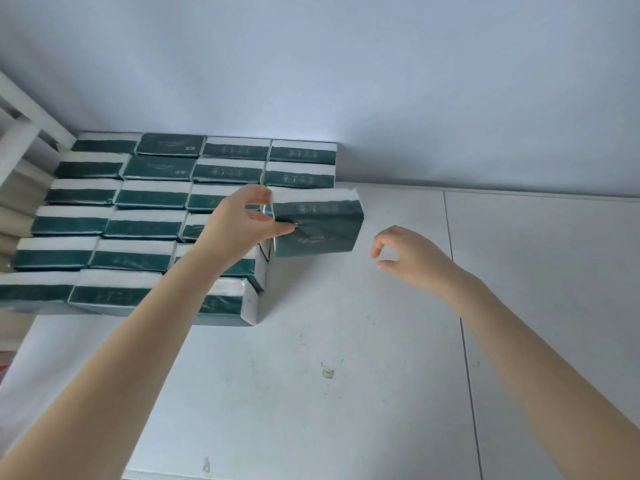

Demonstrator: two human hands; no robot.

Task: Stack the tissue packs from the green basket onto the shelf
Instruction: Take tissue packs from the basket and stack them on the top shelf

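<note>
Item: green-and-white tissue pack, slightly tilted, at the right edge of the stacked rows on the white shelf. Held by: left hand, pinching its left end, probably to seat it flush. Spare: right hand, just right of it, loosely curled and empty (green basket unseen).

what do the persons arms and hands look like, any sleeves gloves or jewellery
The left forearm and right forearm are bare, with no sleeve in view. The left hand and right hand wear no gloves; no ring, watch or bracelet shows.
</note>
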